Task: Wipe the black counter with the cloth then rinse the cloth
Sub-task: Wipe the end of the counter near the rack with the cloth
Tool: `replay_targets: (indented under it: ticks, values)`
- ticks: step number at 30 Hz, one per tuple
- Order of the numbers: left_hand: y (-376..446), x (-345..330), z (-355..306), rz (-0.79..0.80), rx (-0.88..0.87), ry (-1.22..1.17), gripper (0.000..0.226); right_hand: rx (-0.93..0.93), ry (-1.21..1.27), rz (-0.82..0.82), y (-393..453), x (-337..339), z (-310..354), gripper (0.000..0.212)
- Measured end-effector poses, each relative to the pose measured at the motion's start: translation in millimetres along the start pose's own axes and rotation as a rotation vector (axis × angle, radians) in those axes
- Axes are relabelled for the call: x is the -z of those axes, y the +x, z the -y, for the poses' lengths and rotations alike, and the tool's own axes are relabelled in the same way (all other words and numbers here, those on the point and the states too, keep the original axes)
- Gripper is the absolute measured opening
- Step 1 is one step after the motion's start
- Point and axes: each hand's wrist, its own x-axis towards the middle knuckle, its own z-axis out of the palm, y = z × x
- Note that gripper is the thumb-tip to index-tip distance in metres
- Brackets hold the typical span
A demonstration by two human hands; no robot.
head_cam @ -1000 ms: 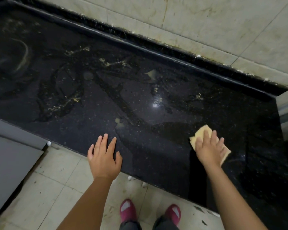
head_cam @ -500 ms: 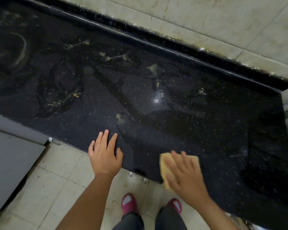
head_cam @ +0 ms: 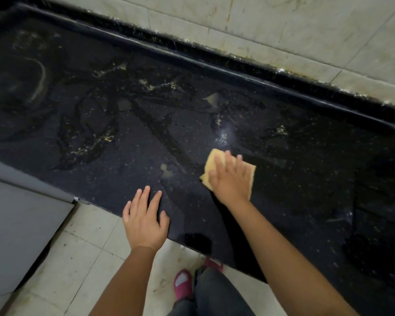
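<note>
Right hand [head_cam: 229, 179] presses flat, fingers extended, on the yellow cloth [head_cam: 251, 173] to scrub the black bench [head_cam: 192, 124]. Left hand [head_cam: 145, 221], beside the cloth at the bench's front edge, lies open and empty, likely bracing.

Black counter [head_cam: 283, 179]: open flat run from 9 o'clock round to 3 o'clock, only streaks and pale residue on it, nothing standing; the far side at 12 o'clock ends at a raised black back lip [head_cam: 214, 65] under the tiled wall [head_cam: 306, 30]. Near edge taken up by the left hand [head_cam: 144, 221] lying flat at 7 o'clock and the right hand [head_cam: 229, 179] pressing the yellow cloth [head_cam: 211, 161] just beside it at centre, a narrow bare gap between them. Grey cabinet [head_cam: 21, 224] closes off 8 o'clock below the counter edge.
</note>
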Motion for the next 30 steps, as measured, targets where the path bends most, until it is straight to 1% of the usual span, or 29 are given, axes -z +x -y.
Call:
replay_targets:
  ticks: [2, 3, 4, 7, 8, 9, 10, 12, 14, 17, 18, 21, 23, 25, 26, 27, 28, 30]
  values:
    - [1, 3, 0, 0.021, 0.001, 0.005, 0.05, 0.219, -0.084, 0.016, -12, -16, 25, 0.05]
    - [0, 4, 0, 0.038, -0.001, 0.008, 0.05, 0.33, -0.153, -0.028, -24, -22, 28, 0.049]
    - [0, 6, 0, 0.051, -0.005, 0.013, 0.049, 0.399, -0.203, -0.04, -38, -27, 24, 0.049]
    - [3, 12, 2, 0.106, -0.029, 0.036, 0.05, 0.547, -0.28, 0.069, -79, -33, -27, 0.044]
    - [3, 14, 0, 0.124, -0.039, 0.033, 0.052, 0.577, -0.297, 0.058, -89, -33, -53, 0.043]
    - [4, 18, -2, 0.131, -0.026, 0.018, 0.055, 0.566, -0.303, 0.041, -91, -28, -76, 0.047]
    - [5, 22, -3, 0.151, -0.002, -0.015, 0.058, 0.51, -0.299, 0.035, -86, -20, -94, 0.051]
    - [8, 30, -2, 0.158, 0.021, -0.084, 0.063, 0.311, -0.263, 0.031, -61, -2, -108, 0.057]
    - [14, 35, 5, 0.12, 0.038, -0.111, 0.06, 0.157, -0.178, -0.025, -32, 11, -96, 0.062]
    - [25, 39, 24, 0.111, 0.054, -0.111, 0.044, -0.109, 0.013, -0.057, 9, 17, -47, 0.051]
    - [28, 41, 32, 0.115, 0.039, -0.107, 0.042, -0.155, 0.052, -0.051, 18, 17, -24, 0.051]
    - [38, 49, 56, 0.133, -0.041, -0.079, 0.039, -0.136, 0.108, -0.026, 23, 3, 49, 0.051]
    - [45, 55, 74, 0.15, -0.112, -0.044, 0.04, -0.053, 0.087, 0.033, 13, -13, 95, 0.053]
    - [53, 58, 92, 0.15, -0.178, -0.046, 0.047, 0.076, 0.009, 0.033, -10, -31, 129, 0.055]
    - [57, 59, 99, 0.14, -0.204, -0.054, 0.048, 0.139, -0.052, 0.007, -23, -38, 138, 0.058]
    - [61, 60, 104, 0.135, -0.218, -0.063, 0.043, 0.152, -0.082, -0.006, -39, -43, 143, 0.058]
    - [65, 61, 108, 0.13, -0.238, -0.076, 0.036, 0.169, -0.098, -0.018, -52, -50, 141, 0.055]
    - [73, 57, 116, 0.093, -0.321, -0.067, 0.03, 0.175, -0.139, 0.009, -81, -62, 120, 0.047]
